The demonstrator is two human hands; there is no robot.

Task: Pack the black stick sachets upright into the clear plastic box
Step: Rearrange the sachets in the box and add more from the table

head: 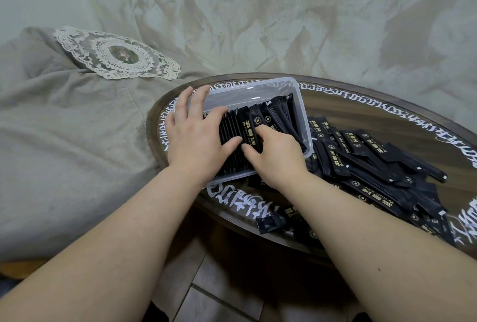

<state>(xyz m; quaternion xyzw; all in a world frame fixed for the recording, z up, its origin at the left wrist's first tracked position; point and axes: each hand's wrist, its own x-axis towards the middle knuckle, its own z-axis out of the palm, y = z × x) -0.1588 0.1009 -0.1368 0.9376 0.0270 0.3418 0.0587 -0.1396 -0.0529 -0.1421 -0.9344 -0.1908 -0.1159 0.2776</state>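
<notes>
A clear plastic box [258, 86] stands on the left part of a round table. A row of black stick sachets [278, 112] stands on edge inside it, leaning left. My left hand [192, 135] lies over the row's left end, fingers spread, thumb against the sachets, fingertips on the box's left rim. My right hand [273, 152] is inside the box at its near side, with its fingers curled round a few sachets in the row. A loose pile of sachets [382, 166] lies on the table to the right of the box.
The round wooden table [361, 104] has a glass top with white lettering round its rim. A single short black packet [271, 222] lies near the table's front edge. A grey cushion with a lace doily [116, 55] is to the left. Tiled floor shows below.
</notes>
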